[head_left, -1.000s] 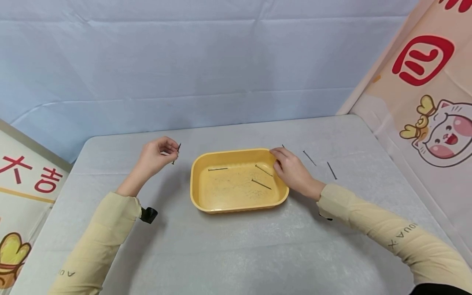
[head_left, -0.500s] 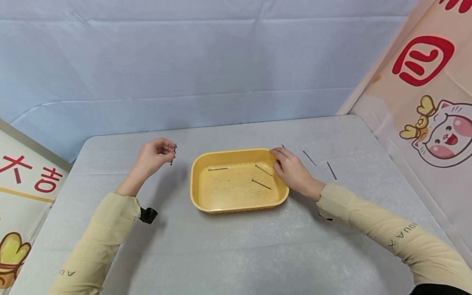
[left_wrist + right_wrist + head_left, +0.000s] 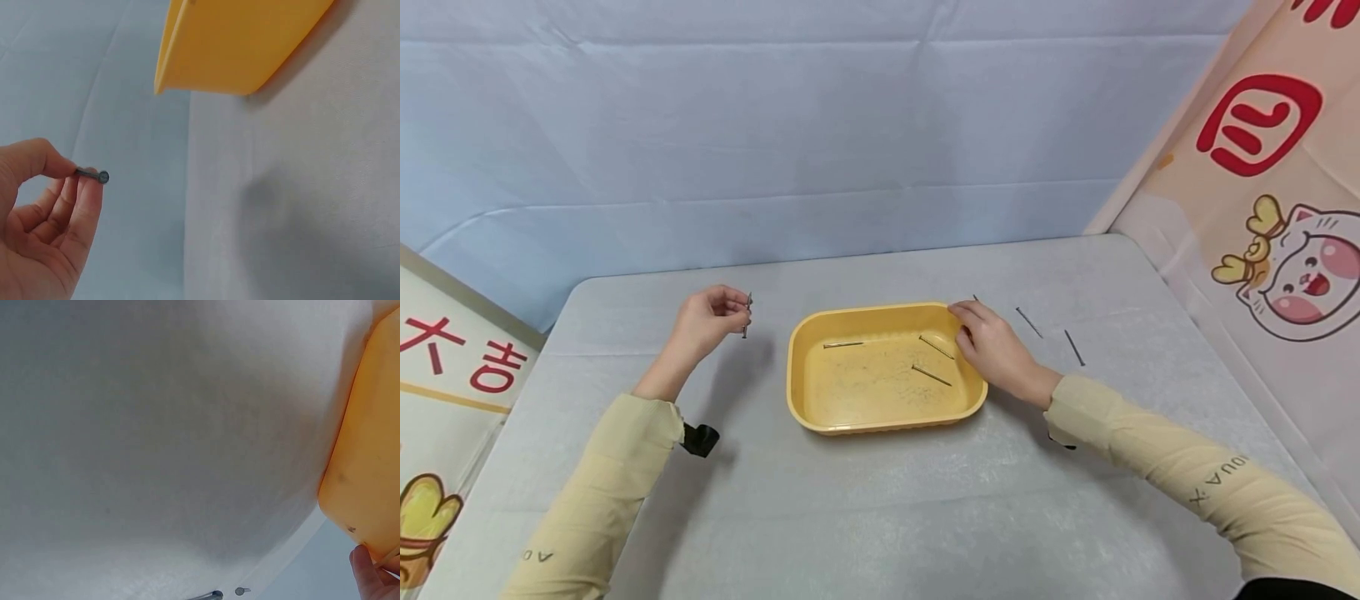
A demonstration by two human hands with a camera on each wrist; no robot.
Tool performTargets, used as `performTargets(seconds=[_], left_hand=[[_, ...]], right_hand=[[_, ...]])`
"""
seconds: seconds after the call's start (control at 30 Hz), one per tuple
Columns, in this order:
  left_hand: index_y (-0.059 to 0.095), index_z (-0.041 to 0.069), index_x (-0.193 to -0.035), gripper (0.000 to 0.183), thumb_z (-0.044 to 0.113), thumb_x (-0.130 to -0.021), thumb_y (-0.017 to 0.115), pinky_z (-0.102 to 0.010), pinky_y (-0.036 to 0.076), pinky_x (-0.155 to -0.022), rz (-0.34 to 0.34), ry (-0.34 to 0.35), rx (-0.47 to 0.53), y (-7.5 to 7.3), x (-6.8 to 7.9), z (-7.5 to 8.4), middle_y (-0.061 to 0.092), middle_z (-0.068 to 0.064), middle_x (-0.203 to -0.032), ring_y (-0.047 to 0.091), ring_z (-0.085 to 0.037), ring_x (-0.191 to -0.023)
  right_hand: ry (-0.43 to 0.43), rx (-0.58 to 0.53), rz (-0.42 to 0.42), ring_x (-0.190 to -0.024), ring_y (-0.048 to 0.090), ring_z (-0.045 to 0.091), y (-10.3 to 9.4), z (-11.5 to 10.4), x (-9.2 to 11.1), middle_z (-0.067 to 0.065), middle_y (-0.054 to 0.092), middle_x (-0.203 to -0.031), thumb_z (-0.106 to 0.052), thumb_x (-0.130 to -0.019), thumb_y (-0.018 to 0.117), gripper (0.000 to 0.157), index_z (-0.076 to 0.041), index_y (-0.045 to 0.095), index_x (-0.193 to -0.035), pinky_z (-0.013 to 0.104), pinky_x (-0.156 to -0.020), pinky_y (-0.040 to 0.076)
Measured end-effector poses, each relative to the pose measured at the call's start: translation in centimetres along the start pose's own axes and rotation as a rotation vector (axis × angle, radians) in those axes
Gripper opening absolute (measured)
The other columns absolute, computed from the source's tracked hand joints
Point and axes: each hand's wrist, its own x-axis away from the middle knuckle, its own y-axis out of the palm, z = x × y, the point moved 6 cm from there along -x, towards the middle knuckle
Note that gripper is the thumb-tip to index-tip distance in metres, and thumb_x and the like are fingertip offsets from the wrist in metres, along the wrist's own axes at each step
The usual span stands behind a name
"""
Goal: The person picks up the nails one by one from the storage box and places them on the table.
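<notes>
The left hand (image 3: 703, 321) is pinching a nail (image 3: 94, 174), holding it nearly upright above the tabletop (image 3: 880, 517), apart from the tray (image 3: 880, 427), between that tray's nine and ten o'clock. The right hand (image 3: 996, 350) is gripping the rim at two o'clock. Inside, one nail (image 3: 842, 344) is lying toward ten o'clock, another nail (image 3: 936, 347) toward two, a third nail (image 3: 932, 375) near three. Around the right hand, a dark tip (image 3: 976, 297) is showing at eleven o'clock, a loose nail (image 3: 1029, 322) is lying between one and two, and an outer nail (image 3: 1075, 347) is resting at three. Beyond, blue cloth (image 3: 850, 125) is hanging at twelve.
</notes>
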Motion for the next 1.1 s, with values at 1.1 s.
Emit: performTargets(seconds=[1.1], left_hand=[[0.053,-0.008,-0.113,0.033,0.01,-0.086,0.052,-0.039,0.05,-0.084,-0.012,-0.245,0.049,0.5,-0.6,-3.7,0.055,-0.013,-0.097,0.056,0.0,-0.065]], right_hand=[[0.005,-0.003,-0.005,-0.105,0.054,0.032,0.0,0.1,0.0,0.021,0.052,-0.117,0.001,-0.086,0.05,0.034,0.009,0.053,-0.119,0.039,-0.084,0.049]])
